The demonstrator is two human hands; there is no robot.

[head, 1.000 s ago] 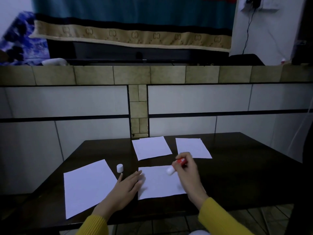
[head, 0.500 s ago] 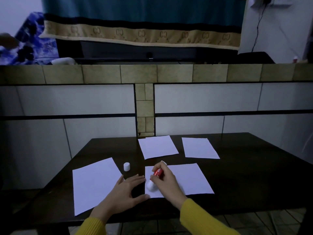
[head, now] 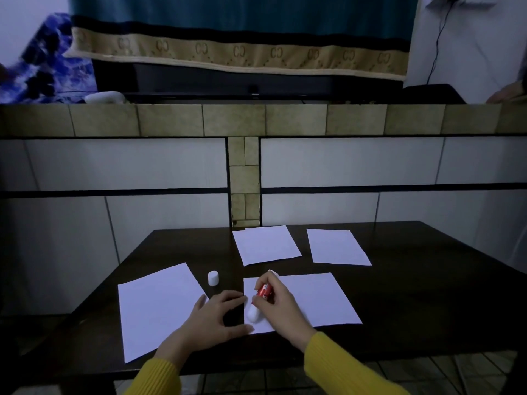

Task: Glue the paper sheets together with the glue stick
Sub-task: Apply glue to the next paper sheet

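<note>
On the dark surface (head: 413, 295) the right hand (head: 281, 305) holds the red glue stick (head: 263, 290) with curled fingers, tilted, its white lower end (head: 253, 314) down at the left edge of the near sheet (head: 313, 299). The left hand (head: 215, 319) lies just beside it with fingers spread, and its fingertips and thumb touch the left edge of this sheet. The white cap (head: 213, 278) stands alone between the near sheet and the left sheet (head: 155, 306), and two more sheets, the middle one (head: 266, 245) and the right one (head: 338, 247), lie farther back, apart from each other.
</note>
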